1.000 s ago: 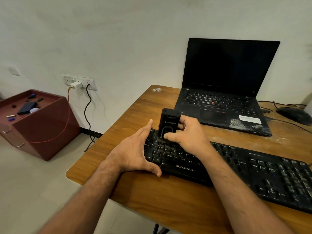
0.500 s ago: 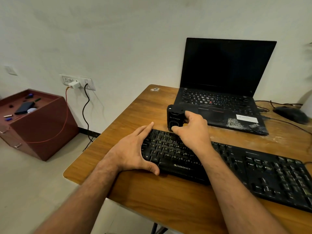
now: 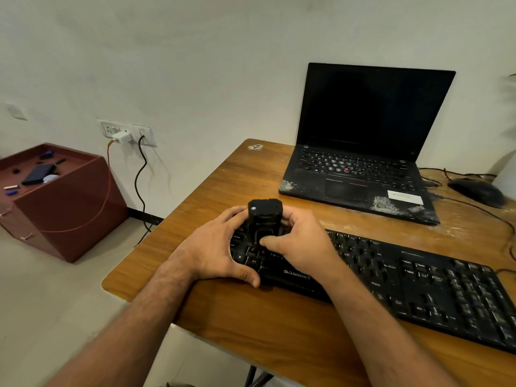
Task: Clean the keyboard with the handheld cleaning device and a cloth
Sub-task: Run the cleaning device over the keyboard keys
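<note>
The wooden table (image 3: 212,196) carries everything that matters here, and across its near side lies the black keyboard (image 3: 418,289), its long axis running from the left corner of the table, close in front of the person, away to the lower right edge of the view. That axis is what the coming pass turns on: both hands sit at the keyboard's left end, so nearly all of the uncleaned length lies to the right of them, and in my judgement the device will have to travel rightward along the rows. Behind the keyboard, apart from it, stands an open laptop (image 3: 363,152) with a dark screen.

The left hand (image 3: 212,247) rests over the keyboard's left end, thumb hooked on the front edge and fingers spread loosely and reaching toward the device, bracing the board; it seems to touch the device's left side, though the contact is hard to make out. The right hand (image 3: 298,241) is curled round the handheld cleaning device (image 3: 264,222), thumb across its front face, holding it upright on the leftmost keys. Being the one that holds the device, the right hand is placed to sweep it rightward. No cloth is in view
</note>
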The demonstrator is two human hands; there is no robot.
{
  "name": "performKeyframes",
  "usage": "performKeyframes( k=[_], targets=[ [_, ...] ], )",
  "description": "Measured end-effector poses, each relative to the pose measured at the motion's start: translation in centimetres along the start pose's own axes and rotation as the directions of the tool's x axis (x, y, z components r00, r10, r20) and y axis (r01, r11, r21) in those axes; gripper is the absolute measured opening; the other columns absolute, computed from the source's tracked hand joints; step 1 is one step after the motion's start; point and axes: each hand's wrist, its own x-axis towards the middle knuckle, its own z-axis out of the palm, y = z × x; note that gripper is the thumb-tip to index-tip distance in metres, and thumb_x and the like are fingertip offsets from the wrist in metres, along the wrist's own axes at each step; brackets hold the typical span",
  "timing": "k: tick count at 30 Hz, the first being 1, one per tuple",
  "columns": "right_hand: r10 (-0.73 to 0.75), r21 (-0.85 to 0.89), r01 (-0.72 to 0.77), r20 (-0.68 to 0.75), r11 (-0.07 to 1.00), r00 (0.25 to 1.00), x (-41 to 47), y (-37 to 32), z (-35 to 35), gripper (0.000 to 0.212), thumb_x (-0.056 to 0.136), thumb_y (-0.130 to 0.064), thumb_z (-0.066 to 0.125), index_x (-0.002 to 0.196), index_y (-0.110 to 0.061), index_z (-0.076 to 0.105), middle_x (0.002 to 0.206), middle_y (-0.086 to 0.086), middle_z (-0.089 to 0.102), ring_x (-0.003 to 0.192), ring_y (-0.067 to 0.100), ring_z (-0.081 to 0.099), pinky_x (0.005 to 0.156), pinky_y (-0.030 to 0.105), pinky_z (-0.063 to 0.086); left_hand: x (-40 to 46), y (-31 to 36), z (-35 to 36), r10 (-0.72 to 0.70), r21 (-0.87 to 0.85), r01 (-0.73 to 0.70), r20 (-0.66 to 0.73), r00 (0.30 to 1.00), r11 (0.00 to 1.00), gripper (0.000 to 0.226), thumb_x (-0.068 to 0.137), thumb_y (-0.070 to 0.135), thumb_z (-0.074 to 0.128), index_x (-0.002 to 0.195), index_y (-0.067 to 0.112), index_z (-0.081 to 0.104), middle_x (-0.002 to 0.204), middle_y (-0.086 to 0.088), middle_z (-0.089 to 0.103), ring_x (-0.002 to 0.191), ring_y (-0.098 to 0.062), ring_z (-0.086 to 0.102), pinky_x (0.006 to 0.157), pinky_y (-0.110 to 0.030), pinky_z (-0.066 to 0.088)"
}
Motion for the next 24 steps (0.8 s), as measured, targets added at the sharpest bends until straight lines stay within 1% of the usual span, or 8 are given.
performKeyframes(
  k=[3, 6, 10, 13, 15, 18, 20, 24],
  targets=[
    [0.042, 0.065, -0.040, -0.024, 0.997, 0.999, 0.5, 0.1, -0.5, 0.049, 0.078, -0.002, 0.078, 0.118, -0.028, 0.068, 0.099, -0.010, 0.075, 0.085, 0.010, 0.073, 0.076, 0.034, 0.062, 0.1, -0.1, 0.1, 0.001, -0.002, -0.001, -0.002, 1.000, 1.000, 0.140, 0.038, 0.090, 0.076, 0.156, 0.041, 0.018, 0.159, 0.023, 0.020, 0.138, -0.007, 0.039, 0.115, -0.045, 0.039],
    [0.003, 0.002, -0.003, 0.044, 1.000, 0.999, 0.1, -0.1, -0.2, 0.046, 0.079, -0.005, 0.078, 0.116, -0.031, 0.068, 0.097, -0.012, 0.074, 0.080, 0.008, 0.073, 0.070, 0.029, 0.062, 0.2, -0.1, 0.1, -0.004, -0.026, 0.004, 0.001, 1.000, 1.000, 0.137, 0.037, 0.090, 0.077, 0.154, 0.040, 0.025, 0.157, 0.023, 0.025, 0.136, -0.007, 0.042, 0.113, -0.047, 0.041],
    [-0.031, -0.063, 0.025, -0.092, 0.998, 0.995, 0.4, -0.4, -0.3, 0.046, 0.081, -0.008, 0.076, 0.117, -0.033, 0.066, 0.094, -0.018, 0.070, 0.080, 0.002, 0.069, 0.065, 0.020, 0.059, 0.0, -0.1, 0.1, 0.000, -0.012, 0.000, -0.016, 1.000, 1.000, 0.145, 0.036, 0.088, 0.077, 0.157, 0.037, 0.016, 0.157, 0.024, 0.023, 0.137, -0.003, 0.039, 0.117, -0.041, 0.036],
    [-0.026, -0.043, 0.026, -0.004, 0.999, 1.000, -0.1, -0.4, -0.5, 0.046, 0.080, -0.006, 0.078, 0.115, -0.035, 0.069, 0.095, -0.016, 0.073, 0.080, 0.004, 0.071, 0.068, 0.026, 0.061, 0.1, 0.0, 0.1, 0.003, -0.026, -0.003, -0.009, 1.000, 1.000, 0.142, 0.036, 0.089, 0.077, 0.155, 0.036, 0.021, 0.154, 0.024, 0.028, 0.134, -0.004, 0.043, 0.114, -0.043, 0.040],
    [-0.031, -0.042, 0.032, 0.009, 0.999, 0.999, -0.5, -0.2, -0.5, 0.046, 0.081, -0.007, 0.077, 0.115, -0.036, 0.068, 0.093, -0.017, 0.071, 0.078, 0.002, 0.070, 0.062, 0.018, 0.057, 0.2, -0.1, 0.2, 0.004, -0.029, -0.005, -0.015, 1.000, 1.000, 0.142, 0.036, 0.088, 0.078, 0.155, 0.037, 0.021, 0.153, 0.024, 0.030, 0.133, -0.003, 0.044, 0.113, -0.044, 0.041],
    [-0.024, -0.056, 0.020, -0.077, 0.998, 0.997, -0.3, -0.1, -0.8, 0.046, 0.081, -0.009, 0.077, 0.117, -0.036, 0.066, 0.094, -0.021, 0.068, 0.078, -0.004, 0.065, 0.057, 0.007, 0.047, 0.2, -0.3, 0.2, -0.008, -0.022, 0.008, -0.015, 1.000, 1.000, 0.149, 0.036, 0.089, 0.078, 0.158, 0.037, 0.010, 0.156, 0.022, 0.028, 0.137, -0.004, 0.041, 0.116, -0.042, 0.039],
    [-0.004, -0.014, 0.003, -0.055, 1.000, 0.998, -0.2, -0.1, -0.8, 0.048, 0.080, -0.007, 0.078, 0.119, -0.034, 0.067, 0.097, -0.018, 0.070, 0.082, -0.001, 0.068, 0.063, 0.013, 0.051, 0.3, -0.4, 0.3, -0.012, -0.022, 0.012, -0.016, 1.000, 1.000, 0.149, 0.036, 0.089, 0.079, 0.158, 0.037, 0.011, 0.156, 0.021, 0.029, 0.137, -0.005, 0.041, 0.115, -0.044, 0.039],
    [-0.022, 0.062, 0.018, 0.077, 0.998, 0.997, -0.7, -0.1, -0.7, 0.050, 0.074, -0.002, 0.081, 0.112, -0.035, 0.072, 0.094, -0.014, 0.076, 0.082, 0.006, 0.073, 0.070, 0.026, 0.061, 0.4, -0.4, 0.5, 0.004, -0.050, -0.005, -0.033, 0.999, 0.999, 0.142, 0.037, 0.087, 0.081, 0.156, 0.037, 0.022, 0.152, 0.022, 0.035, 0.135, -0.003, 0.044, 0.113, -0.043, 0.042]
  ],
)
